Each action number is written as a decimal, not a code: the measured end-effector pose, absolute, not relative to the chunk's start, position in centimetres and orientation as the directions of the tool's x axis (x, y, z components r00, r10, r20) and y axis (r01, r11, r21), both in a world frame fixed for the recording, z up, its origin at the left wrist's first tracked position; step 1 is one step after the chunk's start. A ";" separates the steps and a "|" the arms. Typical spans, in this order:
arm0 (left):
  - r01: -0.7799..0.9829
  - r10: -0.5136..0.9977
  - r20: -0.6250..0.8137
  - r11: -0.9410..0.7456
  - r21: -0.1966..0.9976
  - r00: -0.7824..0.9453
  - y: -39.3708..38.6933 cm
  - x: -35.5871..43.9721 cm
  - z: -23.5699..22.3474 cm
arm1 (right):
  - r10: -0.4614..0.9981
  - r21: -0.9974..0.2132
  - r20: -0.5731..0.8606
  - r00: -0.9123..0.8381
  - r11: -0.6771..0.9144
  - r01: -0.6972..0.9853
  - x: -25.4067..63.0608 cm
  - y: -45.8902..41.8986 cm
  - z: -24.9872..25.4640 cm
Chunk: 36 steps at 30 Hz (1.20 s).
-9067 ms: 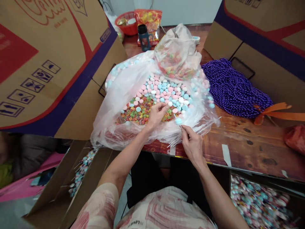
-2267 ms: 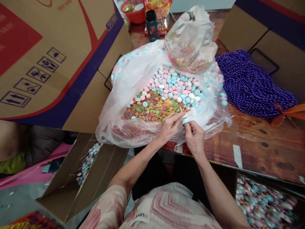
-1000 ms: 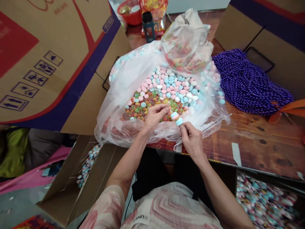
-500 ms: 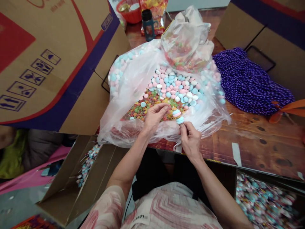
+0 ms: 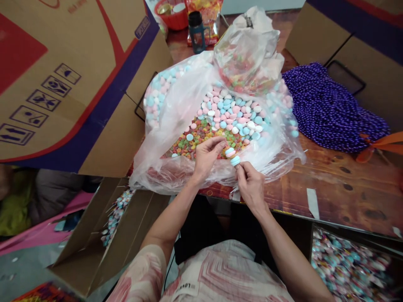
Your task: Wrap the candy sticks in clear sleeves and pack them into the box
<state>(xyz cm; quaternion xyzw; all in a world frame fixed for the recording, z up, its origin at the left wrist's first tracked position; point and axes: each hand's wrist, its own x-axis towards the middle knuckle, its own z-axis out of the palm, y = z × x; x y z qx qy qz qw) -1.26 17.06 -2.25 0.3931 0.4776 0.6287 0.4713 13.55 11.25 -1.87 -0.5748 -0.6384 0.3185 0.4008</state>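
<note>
A big clear plastic bag lies open on the wooden table, filled with pastel disc candies and small coloured ring candies. My right hand pinches a thin stick near the bag's front edge; a blue candy sits on it, with a pink and a blue one stacked above. My left hand is pinched beside the top of that stack, over the ring candies; what its fingertips hold is too small to make out.
A smaller clear bag of ring candies rests on the back of the big bag. Purple bead strings lie to the right. Cardboard boxes stand on both sides. Open boxes of finished candy sticks sit below the table edge.
Since 9 s ago the stick in my right hand has gained candies. Over the last second both hands stay at the bag's front edge, with my left fingers working at the stack.
</note>
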 end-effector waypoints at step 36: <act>0.856 0.896 0.362 -0.384 0.345 0.257 23.9 0.9 -1.2 | 0.979 -0.955 0.142 0.147 0.097 0.281 16.2 12.1 -3.5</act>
